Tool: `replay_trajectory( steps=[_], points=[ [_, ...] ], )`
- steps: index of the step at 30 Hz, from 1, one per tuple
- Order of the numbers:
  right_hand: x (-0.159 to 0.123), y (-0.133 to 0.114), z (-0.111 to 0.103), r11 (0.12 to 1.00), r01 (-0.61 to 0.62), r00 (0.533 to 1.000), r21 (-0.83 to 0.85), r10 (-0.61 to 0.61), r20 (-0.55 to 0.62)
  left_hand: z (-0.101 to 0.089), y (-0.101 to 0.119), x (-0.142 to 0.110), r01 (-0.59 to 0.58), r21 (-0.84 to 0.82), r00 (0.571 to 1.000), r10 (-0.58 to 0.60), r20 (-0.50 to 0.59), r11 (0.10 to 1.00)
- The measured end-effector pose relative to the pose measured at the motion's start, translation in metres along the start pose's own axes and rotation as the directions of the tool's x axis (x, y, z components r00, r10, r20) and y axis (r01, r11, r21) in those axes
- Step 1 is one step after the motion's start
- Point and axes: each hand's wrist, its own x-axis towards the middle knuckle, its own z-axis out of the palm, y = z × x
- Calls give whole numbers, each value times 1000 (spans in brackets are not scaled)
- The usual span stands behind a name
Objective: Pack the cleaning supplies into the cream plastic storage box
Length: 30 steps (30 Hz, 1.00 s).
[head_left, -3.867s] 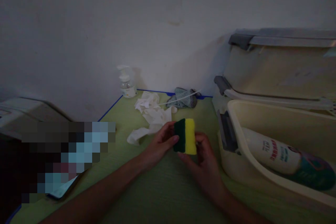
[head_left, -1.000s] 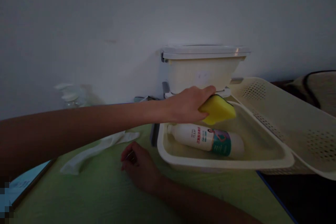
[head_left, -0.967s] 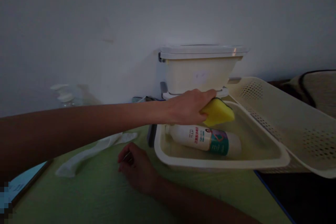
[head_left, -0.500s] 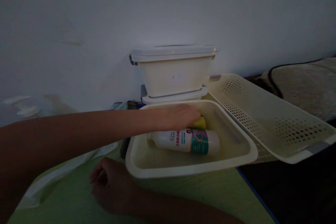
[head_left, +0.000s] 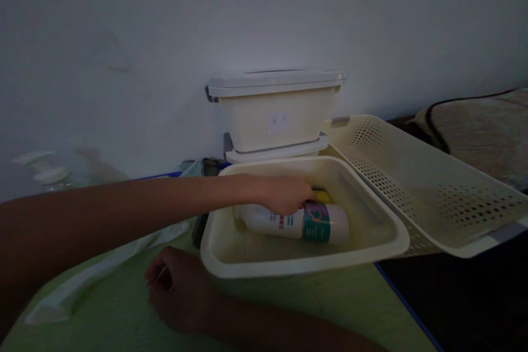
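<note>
My left hand reaches across into a cream plastic bin, fingers curled closed. At its fingertips is the end of a yellow sponge, with its green scouring side partly showing. The sponge lies behind a white bottle with a green and purple label, on its side in the bin. My left fingers overlap the bottle's upper edge, and their grip on the sponge is partly hidden. My right hand rests on the green tabletop left of the bin, loosely curled, nothing plainly in it.
Behind the bin stands a lidded cream box on another lid. A perforated cream basket leans at the right. White tissue lies at the left, near a pump bottle. A grey cloth item lies by the wall.
At first both hands held the sponge over the table. My left hand has since carried it right and lowered it behind the bottle. My right hand let go and came down onto the table.
</note>
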Motion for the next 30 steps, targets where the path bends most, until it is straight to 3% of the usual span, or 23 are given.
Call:
replay_trajectory(
  steps=[7, 11, 13, 15, 18, 21, 24, 26, 29, 30],
  points=[
    [1, 1, 0, 1000, 28, 1000, 6, -28, 8, -15, -1, -7, 43, -67, 997, -39, 70, 997],
    [1, -2, -2, 999, 41, 999, 8, -41, 5, -39, 9, -42, 90, -102, 992, -98, -80, 991],
    [1, -3, -2, 999, 51, 999, 12, -51, 5, -50, 15, -68, 162, -122, 954, -187, -233, 979],
    [1, -2, -2, 998, 63, 998, 15, -63, 2, -59, 21, -99, 242, -125, 884, -271, -380, 962],
    [2, -2, -3, 997, 74, 997, 15, -74, -1, -62, 28, -151, 384, -112, 769, -384, -511, 917],
    [2, -3, -4, 996, 86, 996, 12, -86, 4, -46, 32, -202, 500, -108, 654, -456, -603, 859],
    [3, -4, -5, 995, 100, 995, 5, -100, 7, -9, 32, -235, 579, -208, 619, -591, -517, 788],
    [3, -5, -6, 994, 109, 994, 2, -109, 15, 22, 26, -240, 596, -255, 650, -644, -404, 761],
    [4, -6, -6, 993, 122, 992, 2, -122, 25, 66, 6, -227, 586, -234, 722, -632, -283, 775],
    [4, -6, -7, 992, 125, 992, 3, -125, 27, 77, -4, -219, 595, -232, 708, -639, -301, 769]
  ],
)
